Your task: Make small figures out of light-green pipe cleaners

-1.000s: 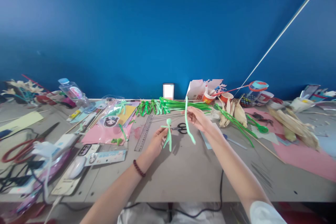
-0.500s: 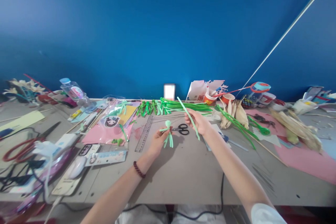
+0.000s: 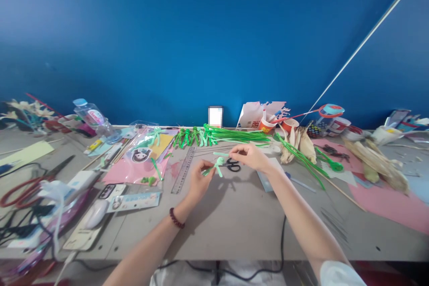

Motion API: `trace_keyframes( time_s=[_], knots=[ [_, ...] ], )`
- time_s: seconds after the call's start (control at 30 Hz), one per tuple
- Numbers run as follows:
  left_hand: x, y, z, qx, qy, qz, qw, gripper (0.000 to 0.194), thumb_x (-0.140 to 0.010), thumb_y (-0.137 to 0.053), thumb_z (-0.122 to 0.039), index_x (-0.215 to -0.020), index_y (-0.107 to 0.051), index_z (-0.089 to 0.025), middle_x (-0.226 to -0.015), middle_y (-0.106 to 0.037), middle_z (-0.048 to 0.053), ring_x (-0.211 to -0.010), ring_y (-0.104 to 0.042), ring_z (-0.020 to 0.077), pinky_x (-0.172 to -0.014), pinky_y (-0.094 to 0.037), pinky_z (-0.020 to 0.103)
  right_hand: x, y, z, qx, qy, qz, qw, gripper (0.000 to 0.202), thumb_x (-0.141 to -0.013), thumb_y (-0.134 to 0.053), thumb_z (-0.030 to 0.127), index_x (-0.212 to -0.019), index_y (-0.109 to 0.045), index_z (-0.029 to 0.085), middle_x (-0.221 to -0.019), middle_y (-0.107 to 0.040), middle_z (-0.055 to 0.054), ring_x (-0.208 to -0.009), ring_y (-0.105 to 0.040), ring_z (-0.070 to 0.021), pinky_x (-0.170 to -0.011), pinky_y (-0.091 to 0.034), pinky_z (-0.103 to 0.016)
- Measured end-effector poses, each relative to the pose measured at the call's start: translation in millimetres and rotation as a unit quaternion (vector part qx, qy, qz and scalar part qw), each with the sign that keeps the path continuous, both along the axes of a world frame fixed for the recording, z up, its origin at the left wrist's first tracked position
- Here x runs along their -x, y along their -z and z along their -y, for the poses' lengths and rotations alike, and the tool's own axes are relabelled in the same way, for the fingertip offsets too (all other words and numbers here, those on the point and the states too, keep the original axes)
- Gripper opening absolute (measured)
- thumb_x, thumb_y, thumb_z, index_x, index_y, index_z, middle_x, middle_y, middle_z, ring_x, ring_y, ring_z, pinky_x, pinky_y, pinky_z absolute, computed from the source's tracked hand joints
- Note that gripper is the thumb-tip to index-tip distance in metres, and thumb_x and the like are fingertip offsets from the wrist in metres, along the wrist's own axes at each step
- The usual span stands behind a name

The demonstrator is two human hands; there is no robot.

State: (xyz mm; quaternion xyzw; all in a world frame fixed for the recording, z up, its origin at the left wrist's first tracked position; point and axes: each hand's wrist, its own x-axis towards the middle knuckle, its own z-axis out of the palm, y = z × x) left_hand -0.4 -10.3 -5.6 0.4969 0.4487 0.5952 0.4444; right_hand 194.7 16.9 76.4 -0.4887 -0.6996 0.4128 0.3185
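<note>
Between the thumb and fingers of my left hand [image 3: 201, 179] is a small pale green pipe-cleaner figure [image 3: 219, 162], with a round head and thin limbs. My right hand [image 3: 248, 155] pinches a pale green pipe cleaner [image 3: 220, 154], whose free end points left, just above the figure's head. Whether the two touch I cannot tell. Black-handled scissors [image 3: 233, 165] lie on the table behind and below the hands, their blades partly hidden by the figure. Behind them is a row of green pipe-cleaner figures [image 3: 191, 136], beside a bundle of green pipe cleaners [image 3: 239, 135].
A clear ruler [image 3: 183, 170] lies left of my hands. Farther left are a plastic bag [image 3: 140, 154] on pink paper and large red-handled scissors [image 3: 25, 190]. Dried husks [image 3: 305, 145], paper cups [image 3: 267, 125] and green stems [image 3: 301, 161] stand or lie to the right.
My right hand has lowered the pipe cleaner from a steep upright slant to nearly level, bringing it to the figure's head. My left hand has turned, tilting the figure.
</note>
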Motion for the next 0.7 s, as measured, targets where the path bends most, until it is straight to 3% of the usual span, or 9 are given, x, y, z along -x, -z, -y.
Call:
trace_keyframes(
  time_s=[0.1,0.2,0.53,0.7],
  knots=[
    [1.1,0.0,0.7,-0.028,-0.012,-0.016,0.999,0.01,-0.062,-0.074,-0.02,-0.067,-0.066,-0.019,-0.071,-0.061,0.002,-0.071,-0.055,0.0161,-0.072,-0.043,0.025,3.4,-0.2,5.6,-0.096,-0.016,0.077,0.992,0.016,-0.077,-0.059,0.031,-0.075,-0.071,0.02,-0.076,-0.068,-0.002,-0.068,-0.058,-0.0144,-0.06,-0.041,-0.023],
    [1.3,-1.3,1.2,-0.022,-0.006,-0.015,1.0,0.011,-0.062,-0.073,-0.018,-0.069,-0.065,-0.02,-0.072,-0.061,0.002,-0.073,-0.054,0.0162,-0.072,-0.042,0.025,7.9,1.8,9.7,-0.142,-0.029,0.123,0.982,0.013,-0.078,-0.06,0.028,-0.076,-0.072,0.023,-0.08,-0.069,-0.003,-0.076,-0.06,-0.0164,-0.067,-0.042,-0.024],
    [-0.5,9.6,-7.7,0.109,0.016,0.086,0.99,0.022,-0.054,-0.078,-0.02,-0.07,-0.063,-0.016,-0.065,-0.062,-0.001,-0.06,-0.056,0.0113,-0.058,-0.04,0.021,27.1,0.1,18.1,-0.152,0.029,0.2,0.968,0.01,-0.077,-0.061,0.023,-0.076,-0.071,0.023,-0.079,-0.069,-0.002,-0.074,-0.061,-0.0162,-0.066,-0.041,-0.023],
    [-0.7,3.8,-3.9,0.08,0.017,0.064,0.995,0.017,-0.056,-0.077,-0.018,-0.067,-0.063,-0.018,-0.062,-0.064,0.001,-0.062,-0.059,0.0148,-0.061,-0.043,0.024,32.1,3.7,18.7,-0.145,0.044,0.213,0.965,0.009,-0.076,-0.061,0.023,-0.072,-0.069,0.022,-0.08,-0.069,-0.002,-0.073,-0.06,-0.016,-0.062,-0.038,-0.022]
  ],
)
